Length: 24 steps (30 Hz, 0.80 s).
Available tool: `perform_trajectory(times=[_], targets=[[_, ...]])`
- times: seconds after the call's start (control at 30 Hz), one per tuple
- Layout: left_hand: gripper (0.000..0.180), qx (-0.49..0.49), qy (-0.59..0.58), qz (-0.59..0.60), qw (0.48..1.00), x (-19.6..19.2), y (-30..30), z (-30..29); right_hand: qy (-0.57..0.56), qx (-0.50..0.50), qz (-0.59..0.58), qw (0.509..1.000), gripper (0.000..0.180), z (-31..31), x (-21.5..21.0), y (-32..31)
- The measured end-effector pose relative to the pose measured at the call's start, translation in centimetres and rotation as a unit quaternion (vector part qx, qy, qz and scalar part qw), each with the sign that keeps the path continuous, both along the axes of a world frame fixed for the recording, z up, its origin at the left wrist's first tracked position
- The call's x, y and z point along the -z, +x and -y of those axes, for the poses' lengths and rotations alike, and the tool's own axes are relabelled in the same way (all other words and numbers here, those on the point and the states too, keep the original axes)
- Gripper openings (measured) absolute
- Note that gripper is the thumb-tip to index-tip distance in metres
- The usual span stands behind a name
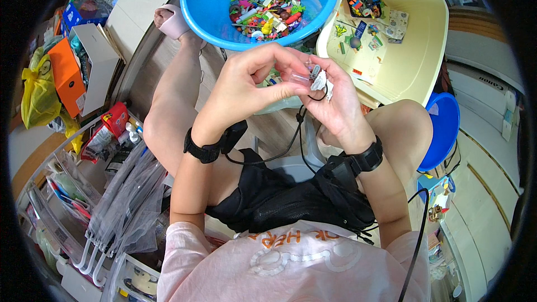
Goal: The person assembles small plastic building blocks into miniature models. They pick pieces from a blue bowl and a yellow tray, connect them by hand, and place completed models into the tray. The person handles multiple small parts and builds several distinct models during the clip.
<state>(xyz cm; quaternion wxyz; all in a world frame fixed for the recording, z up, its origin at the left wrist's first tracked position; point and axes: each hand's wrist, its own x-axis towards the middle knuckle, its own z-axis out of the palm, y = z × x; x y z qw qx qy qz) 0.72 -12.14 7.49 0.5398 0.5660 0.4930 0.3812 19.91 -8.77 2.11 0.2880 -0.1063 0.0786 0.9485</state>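
Left hand (243, 86) and right hand (330, 98), both pinched closed, grasp a small clear bag of toy pieces (314, 77). Blue basin (196, 5) at top centre holds mixed toy bricks (265, 8).

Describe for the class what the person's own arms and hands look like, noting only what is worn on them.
Both forearms are bare, with no gloves or rings visible. The left hand has a black band at its wrist, and the right hand has a similar black band. A black box sits by each band, and thin black cables run from them. Short pink sleeves cover the shoulders.
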Motion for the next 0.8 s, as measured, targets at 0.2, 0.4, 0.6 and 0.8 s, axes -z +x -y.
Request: perform_trajectory(times=[0.2,0.4,0.6,0.8], targets=[[0.021,-0.027,0.048,0.073,0.996,0.8,0.6,-0.1,0.03,-0.012,0.055,0.998,0.045,0.0,0.0,0.0],[0.021,-0.035,0.01,0.103,0.994,1.3,0.5,0.4,-0.006,-0.023,0.021,0.999,0.046,-0.3,0.3,0.3],[0.021,-0.005,-0.051,0.065,0.997,0.9,-0.6,0.5,-0.044,0.017,-0.056,0.997,0.047,-0.6,0.5,-0.1],[0.019,0.039,-0.142,0.019,0.989,0.7,-2.1,0.7,-0.031,0.029,0.137,0.99,0.047,-0.6,0.3,0.0]])
